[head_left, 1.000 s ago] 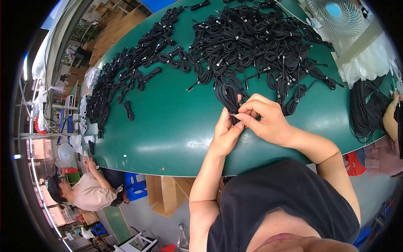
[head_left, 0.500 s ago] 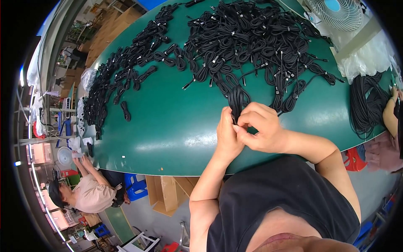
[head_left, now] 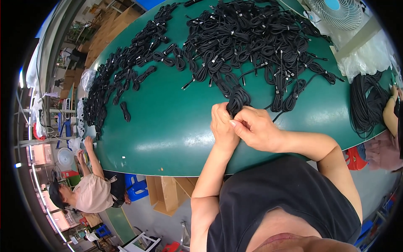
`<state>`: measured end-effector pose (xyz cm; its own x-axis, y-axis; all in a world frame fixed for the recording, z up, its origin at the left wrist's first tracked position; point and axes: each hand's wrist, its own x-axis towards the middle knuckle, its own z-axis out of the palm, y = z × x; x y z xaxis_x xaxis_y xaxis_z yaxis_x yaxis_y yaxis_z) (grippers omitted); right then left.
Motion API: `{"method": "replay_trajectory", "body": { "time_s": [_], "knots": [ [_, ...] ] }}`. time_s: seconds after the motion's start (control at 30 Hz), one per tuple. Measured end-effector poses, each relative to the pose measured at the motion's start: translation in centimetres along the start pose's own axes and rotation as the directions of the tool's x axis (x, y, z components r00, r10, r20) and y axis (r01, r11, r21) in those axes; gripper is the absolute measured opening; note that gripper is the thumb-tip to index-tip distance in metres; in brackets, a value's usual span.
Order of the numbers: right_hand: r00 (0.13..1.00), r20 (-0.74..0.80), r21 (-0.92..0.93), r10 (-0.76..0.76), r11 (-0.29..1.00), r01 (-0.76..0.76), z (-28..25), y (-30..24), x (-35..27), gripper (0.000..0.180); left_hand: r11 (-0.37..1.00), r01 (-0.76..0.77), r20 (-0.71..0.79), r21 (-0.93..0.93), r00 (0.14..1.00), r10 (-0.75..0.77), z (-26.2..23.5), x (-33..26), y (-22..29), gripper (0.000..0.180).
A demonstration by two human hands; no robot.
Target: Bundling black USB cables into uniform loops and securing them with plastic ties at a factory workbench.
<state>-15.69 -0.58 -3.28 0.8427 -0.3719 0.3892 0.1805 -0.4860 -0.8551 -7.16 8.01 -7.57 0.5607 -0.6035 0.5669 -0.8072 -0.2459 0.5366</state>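
Fingers of the left hand (head_left: pixel 223 129) and right hand (head_left: pixel 262 131) are closed around the near end of a black bundle (head_left: pixel 239 98), which juts just beyond them. Beneath them spreads the green table (head_left: pixel 176 122); farther ahead sits the cable pile (head_left: pixel 252 38); well to their right, the coil (head_left: pixel 362 110); well to their left, a lone bundle (head_left: pixel 125 111).

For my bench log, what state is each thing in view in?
Left hand: closed around held cable
Right hand: closed, pinching held cable
Held cable: looped into a bundle
Cable pile: bundled, heaped
Left cables: bundled, clustered
Lone cable: bundled, lying apart
Big coil: wound in wide loops
Carton: open
Plastic: crumpled
Big fan: can't tell if spinning
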Motion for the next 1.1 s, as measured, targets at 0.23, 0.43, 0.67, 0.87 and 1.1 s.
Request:
{"method": "replay_trajectory", "body": {
  "time_s": [0.23,0.43,0.67,0.87,1.1],
  "knots": [
    [0.981,-0.085,-0.217,-0.173,0.964,0.151,-0.8,1.7,0.4,0.015,0.979,0.142,0.142,-0.148,0.982,-0.122,0.1,0.4,-0.3,0.034],
    [0.996,0.014,-0.251,-0.083,0.964,0.084,-3.1,1.1,0.9,0.024,0.705,0.559,0.564,-0.437,0.781,-0.269,-1.1,0.5,-0.5,0.023],
    [0.998,0.016,-0.14,0.064,0.988,-0.061,-3.9,2.9,1.1,0.027,0.225,0.741,0.741,-0.633,0.664,-0.099,-2.8,1.7,0.8,0.017],
    [0.961,-0.046,0.119,0.274,0.956,-0.267,-4.6,4.2,2.0,0.024,-0.15,0.818,0.832,-0.555,0.545,-0.105,-4.3,1.4,-0.4,0.019],
    [0.968,0.073,-0.167,0.24,0.96,-0.225,-5.6,5.6,3.0,0.022,-0.403,0.163,0.383,-0.901,0.736,-0.558,-8.6,4.1,-6.2,0.042]
  ]
}}
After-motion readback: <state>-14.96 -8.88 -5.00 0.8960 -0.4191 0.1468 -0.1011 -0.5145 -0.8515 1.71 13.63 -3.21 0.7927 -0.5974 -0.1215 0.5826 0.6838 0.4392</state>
